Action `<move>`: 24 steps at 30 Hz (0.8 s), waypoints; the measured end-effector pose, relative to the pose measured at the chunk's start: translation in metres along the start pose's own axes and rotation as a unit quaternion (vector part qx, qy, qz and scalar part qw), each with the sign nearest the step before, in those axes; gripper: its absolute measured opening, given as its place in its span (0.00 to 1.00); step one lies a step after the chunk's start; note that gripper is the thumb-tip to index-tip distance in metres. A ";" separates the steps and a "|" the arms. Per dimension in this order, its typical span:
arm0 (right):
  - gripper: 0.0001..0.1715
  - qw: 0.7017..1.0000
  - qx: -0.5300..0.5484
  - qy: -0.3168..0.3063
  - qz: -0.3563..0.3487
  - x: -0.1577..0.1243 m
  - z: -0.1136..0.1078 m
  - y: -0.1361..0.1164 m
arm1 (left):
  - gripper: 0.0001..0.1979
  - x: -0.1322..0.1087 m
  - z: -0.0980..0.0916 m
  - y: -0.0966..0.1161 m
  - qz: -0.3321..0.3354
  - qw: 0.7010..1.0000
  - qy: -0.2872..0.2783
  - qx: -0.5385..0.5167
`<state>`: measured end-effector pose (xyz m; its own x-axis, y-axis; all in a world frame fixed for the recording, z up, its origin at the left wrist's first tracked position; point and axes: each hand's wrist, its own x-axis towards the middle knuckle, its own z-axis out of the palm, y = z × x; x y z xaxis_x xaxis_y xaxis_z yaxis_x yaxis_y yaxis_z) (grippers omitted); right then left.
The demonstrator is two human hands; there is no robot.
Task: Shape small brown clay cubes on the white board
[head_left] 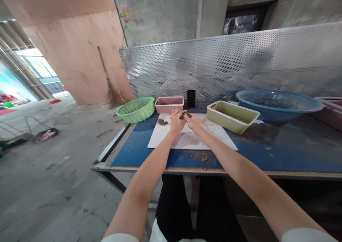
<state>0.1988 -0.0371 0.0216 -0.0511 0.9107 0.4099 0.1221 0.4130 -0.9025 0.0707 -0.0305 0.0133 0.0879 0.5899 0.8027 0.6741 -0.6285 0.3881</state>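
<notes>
Both arms reach out over a white board (187,140) lying on the blue table (280,153). My left hand (176,121) and my right hand (192,122) are side by side with fingers closed, together gripping a small brown piece (185,114) above the far part of the board. A second brown lump (161,121) lies on the board just left of my left hand. Brown crumbs (204,159) are scattered on the board and on the table near its front edge.
Behind the board stand a green basket (136,109), a pink tub (169,104), an upright black phone (191,98), a yellow tub (232,116) and a big blue basin (278,104). A perforated metal screen (240,63) backs the table. Concrete floor lies to the left.
</notes>
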 end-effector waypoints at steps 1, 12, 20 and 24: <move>0.26 1.000 0.004 0.001 0.003 0.000 0.001 0.001 | 0.17 0.000 0.000 0.000 -0.004 1.000 -0.002 0.001; 0.33 0.999 0.017 0.025 0.015 0.001 0.001 -0.003 | 0.16 0.002 -0.001 -0.008 0.006 1.000 0.011 -0.006; 0.34 0.994 0.039 0.094 -0.038 0.006 -0.004 0.001 | 0.18 0.007 0.001 -0.019 0.007 0.998 0.024 -0.065; 0.36 0.996 0.047 0.058 -0.041 0.012 -0.012 0.004 | 0.22 0.003 0.003 -0.019 0.007 0.993 -0.017 -0.116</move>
<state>0.2106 -0.0249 0.0241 0.0586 0.8695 0.4904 0.0286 0.4896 -0.8715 0.0606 -0.0152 0.0075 0.1238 0.5940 0.7949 0.4852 -0.7350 0.4737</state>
